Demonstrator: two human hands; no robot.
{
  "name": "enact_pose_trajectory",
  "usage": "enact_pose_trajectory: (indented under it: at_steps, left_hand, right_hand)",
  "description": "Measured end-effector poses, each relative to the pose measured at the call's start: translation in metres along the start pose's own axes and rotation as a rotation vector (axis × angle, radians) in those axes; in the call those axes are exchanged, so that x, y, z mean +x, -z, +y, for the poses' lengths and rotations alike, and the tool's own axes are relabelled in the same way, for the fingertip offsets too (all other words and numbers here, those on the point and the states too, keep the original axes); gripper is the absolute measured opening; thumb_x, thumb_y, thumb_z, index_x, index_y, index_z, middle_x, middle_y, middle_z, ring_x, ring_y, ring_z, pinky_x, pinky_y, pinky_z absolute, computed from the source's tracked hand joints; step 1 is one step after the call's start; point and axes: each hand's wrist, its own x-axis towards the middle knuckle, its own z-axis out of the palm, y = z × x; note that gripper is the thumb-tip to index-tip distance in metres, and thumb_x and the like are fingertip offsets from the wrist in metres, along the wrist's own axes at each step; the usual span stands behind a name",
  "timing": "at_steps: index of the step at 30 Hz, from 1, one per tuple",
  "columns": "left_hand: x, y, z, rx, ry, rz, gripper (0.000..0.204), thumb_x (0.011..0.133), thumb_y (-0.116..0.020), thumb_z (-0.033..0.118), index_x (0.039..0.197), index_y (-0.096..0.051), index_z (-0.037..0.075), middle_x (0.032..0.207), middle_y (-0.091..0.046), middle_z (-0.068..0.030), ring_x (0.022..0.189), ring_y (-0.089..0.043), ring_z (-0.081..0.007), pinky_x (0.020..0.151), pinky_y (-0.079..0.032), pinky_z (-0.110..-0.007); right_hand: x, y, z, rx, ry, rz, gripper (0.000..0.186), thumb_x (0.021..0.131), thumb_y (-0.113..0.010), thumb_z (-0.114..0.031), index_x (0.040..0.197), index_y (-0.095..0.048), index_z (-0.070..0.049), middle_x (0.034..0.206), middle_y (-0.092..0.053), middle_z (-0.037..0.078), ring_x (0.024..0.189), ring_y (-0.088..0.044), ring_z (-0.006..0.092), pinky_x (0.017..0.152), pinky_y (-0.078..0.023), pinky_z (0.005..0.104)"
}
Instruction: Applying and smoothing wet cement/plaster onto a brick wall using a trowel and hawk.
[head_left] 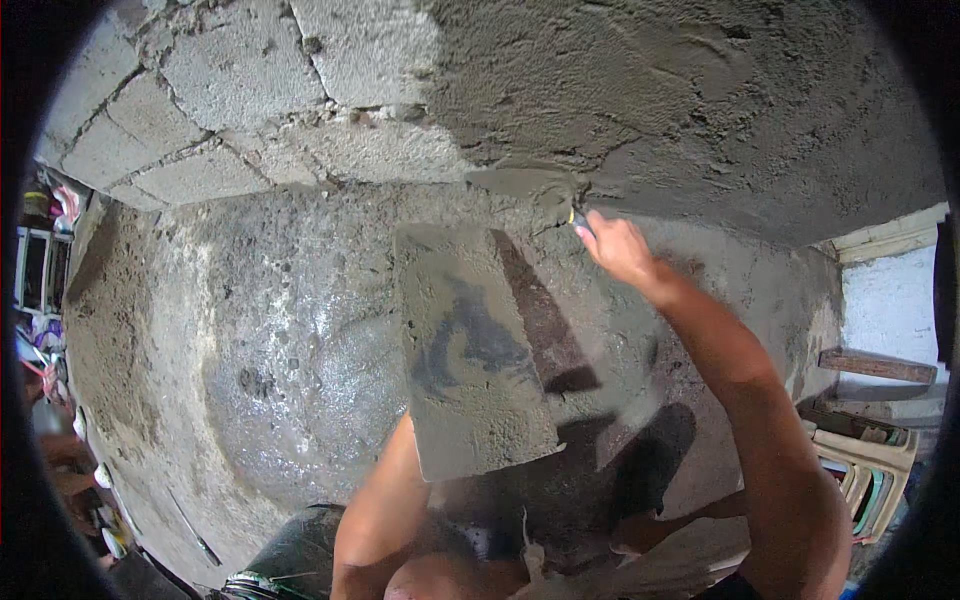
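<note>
My left forearm reaches up beneath a flat rectangular mortar board, which it holds above the floor; the hand itself is hidden under the board. A thin film of wet grey mortar coats the board, with a darker smear in its middle. Ahead and to the right, my right hand is closed around the handle of a trowel. The trowel's blade, hard to make out among the mortar, is at the foot of the wall, by the lower edge of the fresh grey plaster.
Bare concrete blocks show on the wall's left part. Wet, mortar-spattered floor lies below. A dark bucket stands at lower left, a thin rod beside it. Stacked plastic stools and a wooden piece are at right.
</note>
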Motion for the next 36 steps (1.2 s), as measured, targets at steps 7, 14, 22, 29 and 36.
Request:
enact_pose_trajectory:
  at_steps: [7, 14, 22, 29, 36]
  left_hand:
    - [-0.005, 0.026, -0.014, -0.414, 0.085, -0.207, 0.044, 0.101, -0.054, 0.028, 0.138, -0.049, 0.006, 0.130, -0.056, -0.0110, 0.111, -0.059, -0.0243, 0.093, -0.052, -0.039]
    - [0.002, 0.017, 0.004, -0.414, -0.050, -0.086, 0.045, 0.101, -0.053, 0.029, 0.139, -0.048, 0.006, 0.130, -0.056, -0.0125, 0.112, -0.058, -0.0267, 0.094, -0.051, -0.041]
    - [-0.014, 0.015, 0.040, -0.352, -0.209, 0.054, 0.046, 0.101, -0.052, 0.031, 0.139, -0.047, 0.005, 0.131, -0.054, -0.0141, 0.113, -0.056, -0.0295, 0.095, -0.049, -0.044]
    - [-0.045, 0.029, 0.064, -0.283, -0.309, 0.189, 0.047, 0.101, -0.052, 0.032, 0.139, -0.047, 0.005, 0.131, -0.053, -0.0155, 0.114, -0.055, -0.0319, 0.097, -0.048, -0.047]
    - [-0.051, 0.034, 0.106, -0.249, -0.477, 0.256, 0.049, 0.101, -0.051, 0.034, 0.139, -0.046, 0.005, 0.132, -0.053, -0.0169, 0.116, -0.054, -0.0344, 0.098, -0.047, -0.050]
  right_hand:
    - [-0.002, 0.012, -0.069, -0.047, -0.197, -0.261, 0.040, 0.101, -0.047, -0.039, 0.101, -0.053, 0.000, 0.077, -0.067, 0.028, 0.076, -0.068, 0.0461, 0.071, -0.054, 0.0561]
    - [-0.074, 0.049, -0.033, -0.266, -0.104, -0.170, 0.035, 0.100, -0.051, -0.039, 0.100, -0.048, -0.004, 0.073, -0.067, 0.017, 0.063, -0.068, 0.0375, 0.055, -0.054, 0.0468]
    - [-0.002, 0.028, -0.068, -0.106, 0.080, 0.071, 0.033, 0.097, -0.055, -0.039, 0.102, -0.051, -0.007, 0.084, -0.068, 0.015, 0.067, -0.067, 0.0388, 0.060, -0.053, 0.0487]
    - [0.000, 0.001, -0.075, 0.071, -0.077, -0.183, 0.034, 0.100, -0.050, -0.037, 0.104, -0.053, -0.003, 0.080, -0.068, 0.025, 0.078, -0.069, 0.0427, 0.072, -0.055, 0.0536]
    - [-0.062, 0.023, -0.089, -0.009, 0.125, -0.396, 0.035, 0.100, -0.049, -0.038, 0.102, -0.052, -0.003, 0.076, -0.068, 0.021, 0.067, -0.068, 0.0429, 0.064, -0.054, 0.0537]
